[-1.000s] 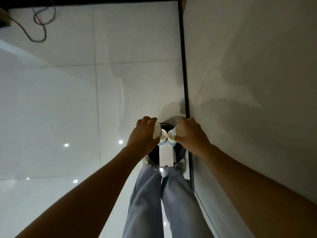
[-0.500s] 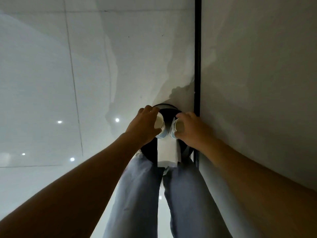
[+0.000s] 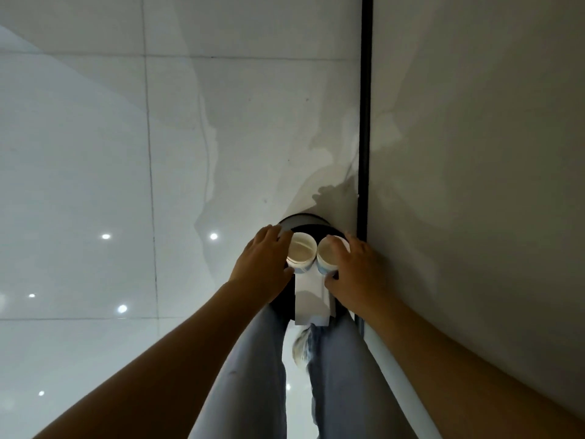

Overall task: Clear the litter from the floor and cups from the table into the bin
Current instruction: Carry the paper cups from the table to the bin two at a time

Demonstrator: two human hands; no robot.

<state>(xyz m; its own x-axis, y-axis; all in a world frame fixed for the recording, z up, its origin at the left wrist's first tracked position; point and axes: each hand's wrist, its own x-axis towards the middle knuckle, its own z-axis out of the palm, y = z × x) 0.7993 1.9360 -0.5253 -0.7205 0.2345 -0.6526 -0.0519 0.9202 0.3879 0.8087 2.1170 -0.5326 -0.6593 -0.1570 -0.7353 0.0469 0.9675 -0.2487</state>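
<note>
A: Where are the cups?

B: Both are over the mouth of the bin (image 3: 311, 224), side by side and nearly touching. The left cup (image 3: 301, 251) is in the left hand (image 3: 265, 265); the right cup (image 3: 327, 255) is in the right hand (image 3: 357, 274).

A: How do the fingers lie?

B: The left hand's fingers (image 3: 272, 237) curl round the outer side of its cup, close together, and the thumb comes in from the near side. The right hand does the same: fingers bent over the cup's far rim, thumb (image 3: 330, 282) below, so the cup is held between them.

A: Are the cups upright?

B: Their open mouths face the camera. They are white inside, with a blue band on the outer wall. Whether anything is in them I cannot tell.

A: And the bin?

B: Round and dark, on the floor (image 3: 95, 153) right against the dark strip at the foot of the wall (image 3: 474, 153). A white sheet (image 3: 311, 299) lies across its near part, just under the cups, and hangs over the near rim.

A: Anything else?

B: The person's legs (image 3: 253, 375) in light jeans stand just before the bin, and both bare forearms reach forward to it. The glossy floor tiles mirror a few ceiling lights on the left.
</note>
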